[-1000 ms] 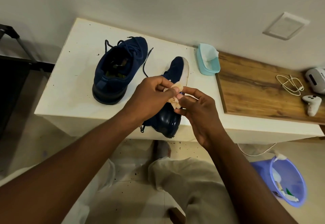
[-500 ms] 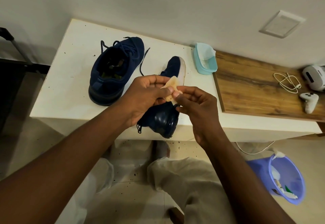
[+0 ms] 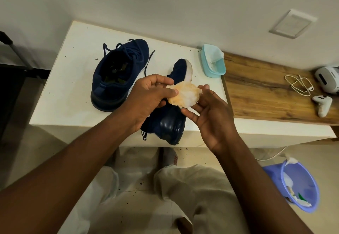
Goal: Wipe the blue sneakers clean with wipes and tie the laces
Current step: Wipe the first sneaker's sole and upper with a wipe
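One soiled wipe (image 3: 184, 95) between left hand (image 3: 150, 99) and right hand (image 3: 211, 112).

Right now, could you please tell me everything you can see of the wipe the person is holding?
The wipe is a thin, crumpled sheet, white with orange-tan staining, partly spread open. It is held in the air above the sneaker lying on its side. The left hand pinches its left edge between thumb and fingers; the right hand supports its right and lower edges with its fingertips.
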The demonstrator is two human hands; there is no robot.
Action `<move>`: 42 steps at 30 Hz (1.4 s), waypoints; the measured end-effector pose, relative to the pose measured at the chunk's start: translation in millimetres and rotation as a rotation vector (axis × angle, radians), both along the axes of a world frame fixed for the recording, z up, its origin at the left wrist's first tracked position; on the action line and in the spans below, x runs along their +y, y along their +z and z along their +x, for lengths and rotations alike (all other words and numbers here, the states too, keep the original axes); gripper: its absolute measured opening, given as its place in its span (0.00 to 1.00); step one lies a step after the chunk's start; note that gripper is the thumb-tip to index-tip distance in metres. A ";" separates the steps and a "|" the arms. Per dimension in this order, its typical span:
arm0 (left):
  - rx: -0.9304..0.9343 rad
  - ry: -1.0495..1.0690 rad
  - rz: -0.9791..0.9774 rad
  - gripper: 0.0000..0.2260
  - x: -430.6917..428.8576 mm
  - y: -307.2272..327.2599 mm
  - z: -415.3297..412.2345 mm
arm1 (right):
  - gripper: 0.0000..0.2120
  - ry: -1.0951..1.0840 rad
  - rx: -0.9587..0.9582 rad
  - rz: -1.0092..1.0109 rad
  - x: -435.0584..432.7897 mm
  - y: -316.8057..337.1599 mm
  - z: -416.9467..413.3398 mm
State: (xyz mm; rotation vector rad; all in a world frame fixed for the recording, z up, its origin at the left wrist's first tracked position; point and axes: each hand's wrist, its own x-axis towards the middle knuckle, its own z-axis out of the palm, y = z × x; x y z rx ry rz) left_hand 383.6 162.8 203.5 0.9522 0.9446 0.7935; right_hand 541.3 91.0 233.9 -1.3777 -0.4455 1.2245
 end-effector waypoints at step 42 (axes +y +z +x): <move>0.709 -0.277 0.569 0.27 2.4 -24.1 0.3 | 0.20 0.187 -1.341 -0.108 30.5 -40.6 -8.6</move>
